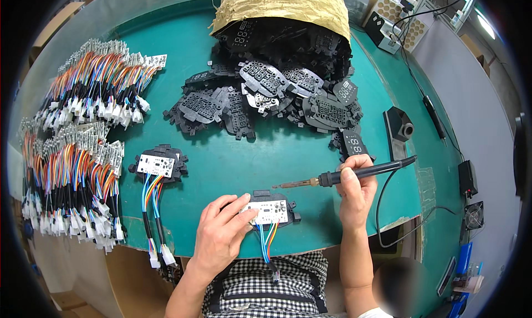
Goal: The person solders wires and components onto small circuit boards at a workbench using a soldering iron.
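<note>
My left hand [221, 229] is at the table's near edge, its fingers pressed on the left part of a white circuit board [271, 212]. That board lies in a black plastic housing [261, 195], and coloured wires [265, 241] run from it over the edge to a connector. My right hand [356, 193] grips a soldering iron [354, 173] by its black handle. The iron's tip points left, just above the housing; whether it touches anything I cannot tell. Left of my hands sits a second black housing [178, 165] with a white board [155, 165] and two wire bundles [151, 199].
Several wired boards [105, 68] lie in two piles on the left. A gold sack [282, 4] at the back spills black housings [202, 107] onto the green table [166, 52]. At right stand an iron holder [396, 132], a looping cord [378, 212] and a small fan [474, 216].
</note>
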Motion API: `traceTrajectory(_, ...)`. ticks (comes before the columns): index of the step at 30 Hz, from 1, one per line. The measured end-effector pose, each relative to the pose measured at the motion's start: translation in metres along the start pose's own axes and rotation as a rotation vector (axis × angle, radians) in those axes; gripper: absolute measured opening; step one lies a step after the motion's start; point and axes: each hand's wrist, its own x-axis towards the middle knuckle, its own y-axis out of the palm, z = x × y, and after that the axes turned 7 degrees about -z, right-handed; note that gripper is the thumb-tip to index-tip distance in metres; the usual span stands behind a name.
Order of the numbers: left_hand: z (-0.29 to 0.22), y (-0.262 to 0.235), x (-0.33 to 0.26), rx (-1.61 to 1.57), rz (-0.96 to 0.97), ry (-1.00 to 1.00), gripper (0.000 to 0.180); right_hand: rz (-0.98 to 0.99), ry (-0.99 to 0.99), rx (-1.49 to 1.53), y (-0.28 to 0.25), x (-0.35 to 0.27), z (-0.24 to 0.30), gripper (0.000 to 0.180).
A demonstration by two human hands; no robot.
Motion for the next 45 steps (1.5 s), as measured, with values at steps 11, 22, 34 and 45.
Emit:
traceTrajectory(11, -0.018, 0.006, -0.010, 0.175, 0.075, 0.055, 0.038, -0.001, -0.006, 0.006, -0.003, 0.001, -0.001, 0.012)
traceTrajectory(22, -0.048, 0.021, -0.025, 0.342, 0.128, -0.002, 0.084, 0.030, -0.025, -0.035, -0.017, -0.002, 0.001, 0.017)
traceTrajectory(34, -0.033, 0.046, -0.035, 0.408, -0.121, 0.062, 0.049, 0.150, -0.069, -0.067, -0.020, -0.012, -0.005, 0.016)
traceTrajectory(45, -0.034, 0.044, -0.035, 0.398, -0.118, 0.056, 0.046, 0.150, -0.087, -0.097, -0.018, -0.013, -0.005, 0.015)
